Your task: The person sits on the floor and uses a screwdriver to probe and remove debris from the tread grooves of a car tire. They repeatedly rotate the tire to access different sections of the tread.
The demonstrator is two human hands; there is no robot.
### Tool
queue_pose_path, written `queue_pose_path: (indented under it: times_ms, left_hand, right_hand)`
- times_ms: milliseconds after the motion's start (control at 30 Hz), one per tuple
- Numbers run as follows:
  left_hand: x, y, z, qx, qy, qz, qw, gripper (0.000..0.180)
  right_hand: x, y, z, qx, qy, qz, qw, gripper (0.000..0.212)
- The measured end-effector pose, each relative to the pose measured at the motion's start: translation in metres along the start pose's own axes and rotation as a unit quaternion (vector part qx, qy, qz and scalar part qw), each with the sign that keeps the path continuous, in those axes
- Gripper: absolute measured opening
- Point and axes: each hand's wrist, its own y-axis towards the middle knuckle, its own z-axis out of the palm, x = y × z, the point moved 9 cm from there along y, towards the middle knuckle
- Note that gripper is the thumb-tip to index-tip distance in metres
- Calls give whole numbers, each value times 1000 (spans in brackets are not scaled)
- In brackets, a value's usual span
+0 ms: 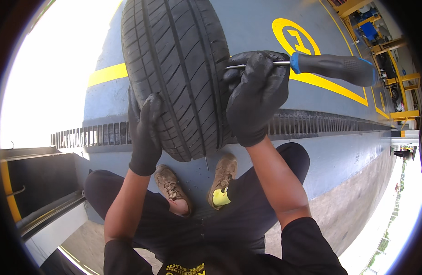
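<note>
A black car tire stands upright in front of me, its grooved tread facing me. Wearing a black glove, my left hand grips the tire's left side, thumb on the tread edge and fingers mostly out of sight behind it. My right hand, also gloved, is closed around the thin metal shaft of a screwdriver. The black and blue handle sticks out to the right, and the shaft's tip points left at the tire's right shoulder. I cannot tell whether the tip touches the rubber. A thin pale streak shows below the tread.
A slotted drain grate crosses the blue-grey floor behind the tire. Yellow lines mark the floor. My brown shoes stand just below the tire. A dark, yellow-edged structure is at left; yellow racks stand at far right.
</note>
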Motion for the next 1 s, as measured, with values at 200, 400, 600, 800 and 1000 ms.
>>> queue_pose_path:
  times_ms: [200, 400, 600, 800, 1000]
  left_hand:
    - [-5, 1, -2, 8, 1, -20, 1000, 43]
    - [-3, 2, -1, -8, 6, -3, 1000, 43]
    - [-15, 8, -3, -13, -3, 15, 1000, 42]
    - [-17, 8, -2, -21, -19, 12, 1000, 40]
    - [-16, 9, -4, -18, -15, 14, 1000, 40]
  right_hand:
    - [-41, 10, 9, 68, 139, 241, 958, 29]
    - [-33, 8, 3, -3, 121, 204, 971, 28]
    - [-8, 2, -5, -40, 59, 91, 993, 24]
    - [-6, 1, -6, -37, 36, 70, 996, 23]
    - [2, -3, -4, -31, -6, 2, 999, 22]
